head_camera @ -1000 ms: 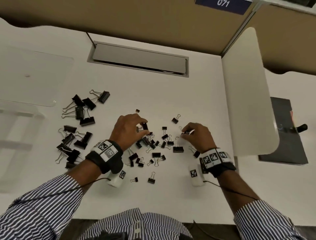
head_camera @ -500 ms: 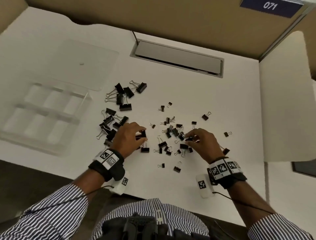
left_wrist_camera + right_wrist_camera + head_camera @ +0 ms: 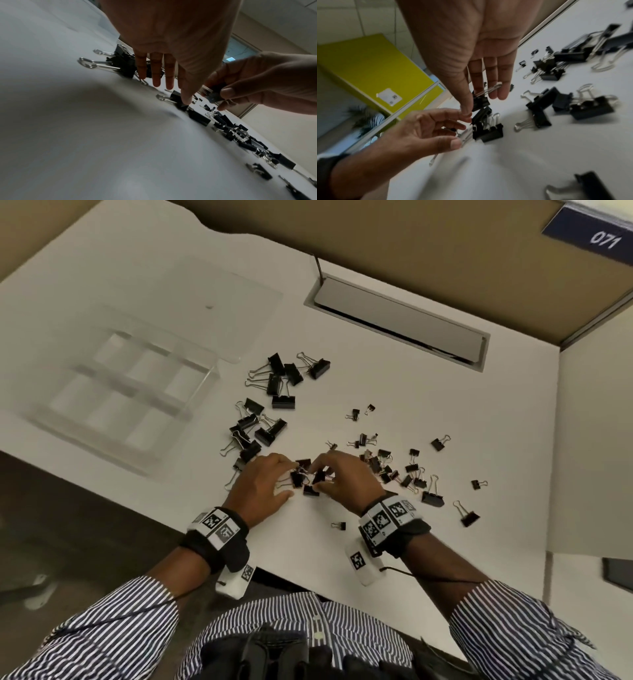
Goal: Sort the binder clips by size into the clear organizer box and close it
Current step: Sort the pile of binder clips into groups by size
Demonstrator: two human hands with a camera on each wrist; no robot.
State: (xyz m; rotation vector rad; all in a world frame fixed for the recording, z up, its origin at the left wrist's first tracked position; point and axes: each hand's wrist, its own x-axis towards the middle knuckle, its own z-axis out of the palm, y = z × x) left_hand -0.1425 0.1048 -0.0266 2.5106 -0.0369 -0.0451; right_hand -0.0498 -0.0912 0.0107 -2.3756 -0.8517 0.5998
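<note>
Black binder clips of three sizes lie loose on the white desk. My left hand [image 3: 289, 479] and right hand [image 3: 322, 474] meet at the desk's near middle over a few medium clips [image 3: 310, 490]. In the right wrist view my right hand [image 3: 481, 97] pinches one medium clip [image 3: 481, 102] between thumb and fingers. My left hand [image 3: 460, 129] curls its thumb and fingers on the wire handles of a small clump of medium clips [image 3: 488, 132] lying on the desk. The clear organizer box [image 3: 191, 392] stands open at the far left, its compartments empty.
Large clips [image 3: 277, 378] lie in two heaps between the box and my hands. Small and medium clips [image 3: 394, 467] are scattered to the right. The box's clear lid [image 3: 233, 302] lies open behind it. A grey cable hatch [image 3: 394, 316] sits at the back, and a white partition [image 3: 599, 422] bounds the right.
My right hand has moved left with a clip and now meets my left hand. My head has turned left, bringing the whole organizer box into view.
</note>
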